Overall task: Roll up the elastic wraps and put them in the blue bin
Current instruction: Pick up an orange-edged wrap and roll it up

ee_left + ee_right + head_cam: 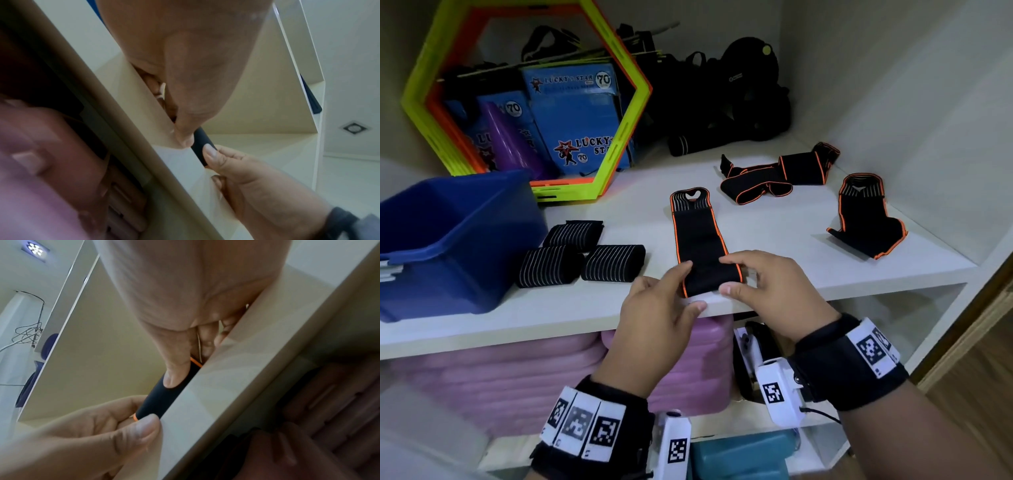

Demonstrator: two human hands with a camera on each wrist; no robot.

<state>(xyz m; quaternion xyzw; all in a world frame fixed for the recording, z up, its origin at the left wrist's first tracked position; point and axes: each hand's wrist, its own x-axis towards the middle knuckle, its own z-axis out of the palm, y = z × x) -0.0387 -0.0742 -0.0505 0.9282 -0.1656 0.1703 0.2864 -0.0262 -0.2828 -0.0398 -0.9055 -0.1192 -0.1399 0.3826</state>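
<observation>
Black orange-edged wrap [700, 245] lies flat at the shelf [585, 308] front edge; I see left hand [657, 308] and right hand [767, 291] each pinching its rolled near end.

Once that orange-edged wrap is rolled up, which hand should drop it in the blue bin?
Probably the left hand: the blue bin sits on its side of the shelf, beyond the right hand.
</observation>
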